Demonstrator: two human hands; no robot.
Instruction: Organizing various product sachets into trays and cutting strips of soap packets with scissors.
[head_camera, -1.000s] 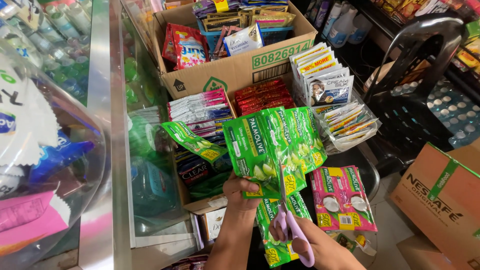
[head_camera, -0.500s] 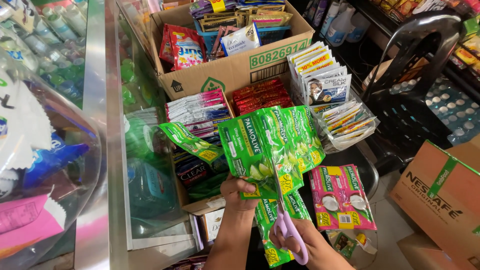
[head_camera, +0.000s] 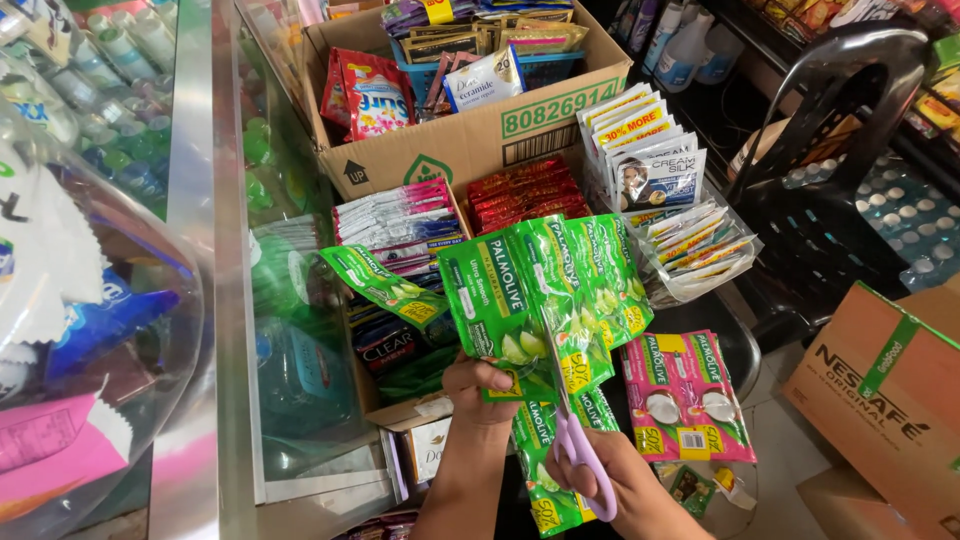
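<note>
My left hand (head_camera: 480, 385) pinches the lower edge of a strip of green shampoo sachets (head_camera: 545, 290) held up in front of me. My right hand (head_camera: 625, 490) grips lilac-handled scissors (head_camera: 580, 455), their blades pointing up between two of the green sachets. More green sachets (head_camera: 550, 470) hang below the hands. A loose green sachet (head_camera: 385, 285) lies to the left on the stacks.
A pink sachet strip (head_camera: 685, 395) lies to the right. Behind are stacks of sachets (head_camera: 400, 220), an open cardboard box (head_camera: 470, 130) full of packets, a black plastic chair (head_camera: 850, 150), a brown carton (head_camera: 880, 400) at right and a glass counter (head_camera: 190, 300) at left.
The green strip and both hands have stayed nearly in place; the scissors have edged slightly higher into the strip.
</note>
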